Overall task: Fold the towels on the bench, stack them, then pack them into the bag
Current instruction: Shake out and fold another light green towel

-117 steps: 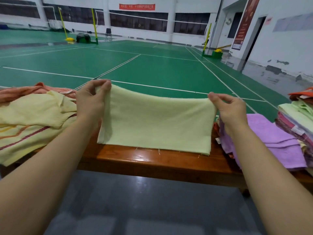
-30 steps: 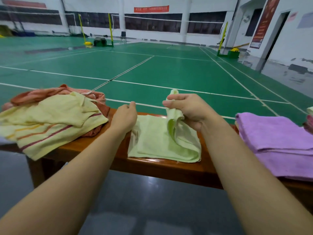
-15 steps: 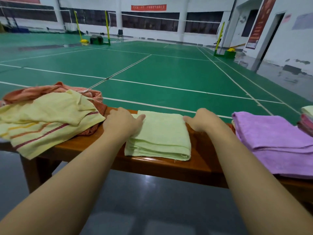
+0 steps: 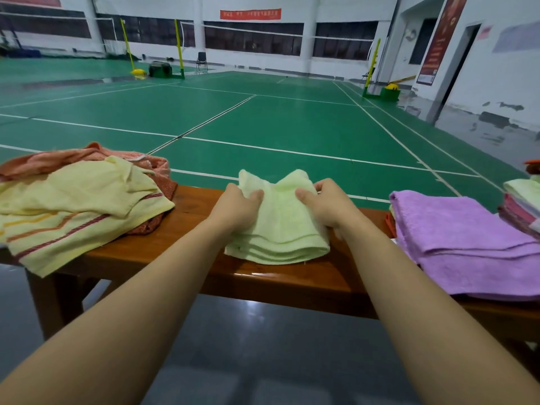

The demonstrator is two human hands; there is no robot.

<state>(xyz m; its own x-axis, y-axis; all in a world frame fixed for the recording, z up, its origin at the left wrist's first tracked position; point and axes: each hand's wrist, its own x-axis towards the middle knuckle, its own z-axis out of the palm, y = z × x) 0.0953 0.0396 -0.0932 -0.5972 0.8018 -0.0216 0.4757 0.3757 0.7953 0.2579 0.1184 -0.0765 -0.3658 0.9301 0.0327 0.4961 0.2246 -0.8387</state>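
At mid-bench, lying folded in several layers: a pale green towel [image 4: 282, 229], its near edge close to the front lip of the wooden bench [image 4: 292, 280], its far corners lifting up in two peaks. Gripping it from either side: left hand [image 4: 238, 207] with thumb pressing on top of the cloth and fingers curling round the left edge; right hand [image 4: 327, 204] with thumb on top and fingers wrapping the right edge, fingertips hidden behind the fabric. Both forearms reaching in from the lower corners of the view.

Lying heaped on the bench's left end, unfolded: a yellow striped towel [image 4: 73, 206], hanging over the front lip, covering most of an orange towel [image 4: 58, 160] underneath and behind. Sitting to the right, near the green one yet apart from it: a folded purple towel [image 4: 467, 241], something orange peeking out at its left edge. Showing at the far right border: a stack of folded towels [image 4: 523, 206] in mixed colours, cut off by the frame. Stretching beyond the bench: green court flooring [image 4: 263, 121] with white lines, yellow net posts [image 4: 178, 48] and a red banner [image 4: 250, 14] on the far wall.
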